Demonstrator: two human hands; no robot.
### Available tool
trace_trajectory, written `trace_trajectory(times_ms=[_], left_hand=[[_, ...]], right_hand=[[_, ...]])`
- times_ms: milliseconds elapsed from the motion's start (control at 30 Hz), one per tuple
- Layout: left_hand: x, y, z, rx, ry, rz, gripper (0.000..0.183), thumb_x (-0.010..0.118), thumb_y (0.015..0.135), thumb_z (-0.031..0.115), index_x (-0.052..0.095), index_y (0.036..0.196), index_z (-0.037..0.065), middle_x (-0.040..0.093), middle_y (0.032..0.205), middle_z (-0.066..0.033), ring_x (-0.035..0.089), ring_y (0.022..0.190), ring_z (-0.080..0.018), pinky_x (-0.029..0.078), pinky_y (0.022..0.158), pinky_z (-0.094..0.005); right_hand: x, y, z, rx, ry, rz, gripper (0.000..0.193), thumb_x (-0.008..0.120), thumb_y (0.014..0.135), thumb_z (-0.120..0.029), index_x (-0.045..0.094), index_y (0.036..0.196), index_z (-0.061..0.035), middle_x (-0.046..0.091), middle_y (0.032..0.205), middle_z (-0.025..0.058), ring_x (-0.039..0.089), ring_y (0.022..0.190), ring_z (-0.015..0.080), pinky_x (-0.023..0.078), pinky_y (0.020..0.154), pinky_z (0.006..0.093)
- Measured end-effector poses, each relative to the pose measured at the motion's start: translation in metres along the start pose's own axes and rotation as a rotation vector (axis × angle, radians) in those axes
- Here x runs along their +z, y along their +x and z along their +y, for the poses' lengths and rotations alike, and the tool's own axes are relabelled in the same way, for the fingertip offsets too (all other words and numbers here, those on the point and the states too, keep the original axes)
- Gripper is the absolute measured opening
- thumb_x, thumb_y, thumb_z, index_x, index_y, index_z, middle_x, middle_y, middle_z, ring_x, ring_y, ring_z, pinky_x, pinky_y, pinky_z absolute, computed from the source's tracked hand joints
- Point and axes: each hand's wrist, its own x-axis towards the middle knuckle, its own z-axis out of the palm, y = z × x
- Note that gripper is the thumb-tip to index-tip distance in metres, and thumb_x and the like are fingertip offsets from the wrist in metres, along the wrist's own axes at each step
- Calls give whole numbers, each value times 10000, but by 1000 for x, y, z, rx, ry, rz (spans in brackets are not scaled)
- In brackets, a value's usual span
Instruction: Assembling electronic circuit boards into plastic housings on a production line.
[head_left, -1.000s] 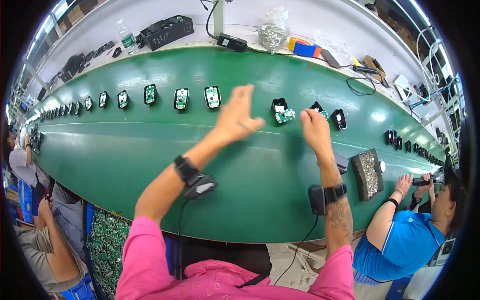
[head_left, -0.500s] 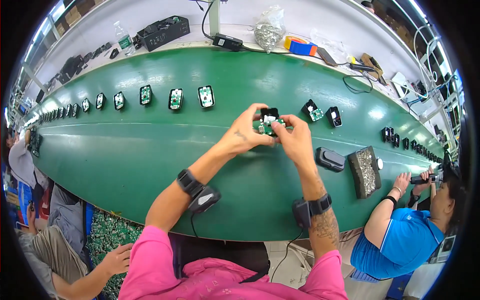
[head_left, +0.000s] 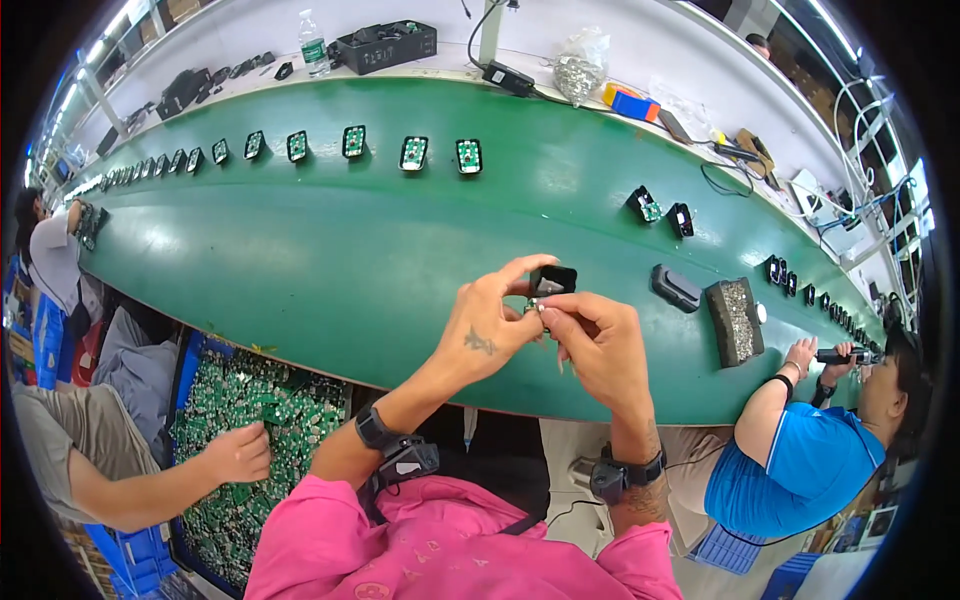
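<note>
Two bare hands hold one open black housing (head_left: 555, 279), left of the dark box (head_left: 718, 325) heaped with gritty, silvery metal bits. The left hand (head_left: 485, 330) curls thumb and fingers about the housing, a boxy, hollow plastic shell; the right hand (head_left: 605, 345) pinches a small pale piece (head_left: 538, 306) at its near edge, too small to identify. Two more shells stand beyond the box, slightly left: one with a green board (head_left: 650, 211), one dark inside (head_left: 681, 220). One smooth, rounded black case (head_left: 676, 288) lies just left of the box. Far left of it and farther back, six larger-looking board-filled housings (head_left: 414, 153) lead a row that shrinks past counting. All rest on one glossy green tabletop (head_left: 300, 260).
</note>
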Motion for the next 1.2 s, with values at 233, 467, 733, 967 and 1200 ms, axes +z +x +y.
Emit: trace_trajectory(times_ms=[233,467,733,967,1200], left_hand=[[2,-54,19,29,154,-40,581,639,786,57,567,1362,84,678,972,-191,740,695,-237,554,611,-326],[13,-95,24,178,64,260,575,649,798,-70,589,1353,66,675,1099,-103,641,707,-73,572,655,-243],[11,-109,37,284,187,203,585,647,776,-86,603,1339,67,675,1150,-126,685,802,-114,595,684,-261],[13,-111,38,373,276,176,611,652,764,-96,601,1339,106,657,1147,-161,696,776,-225,611,661,-317],[20,-112,37,428,573,224,573,666,730,-88,646,1279,77,673,1136,-146,706,829,-198,623,654,-287]], right_hand=[[13,-45,-3,-271,-213,10,94,619,959,-57,655,956,30,630,716,28,560,592,68,441,525,223],[33,-80,-15,-334,-454,267,61,614,937,-46,584,947,6,594,784,142,578,622,317,455,563,386],[19,-90,-32,-396,-512,67,50,615,895,8,568,911,2,564,766,145,553,614,330,412,544,400],[10,-92,-34,-408,-501,14,64,628,881,9,571,908,0,573,759,147,571,630,348,413,540,419],[10,-96,-30,-441,-656,28,79,642,882,-13,570,914,-18,584,796,130,609,649,322,476,544,413]])
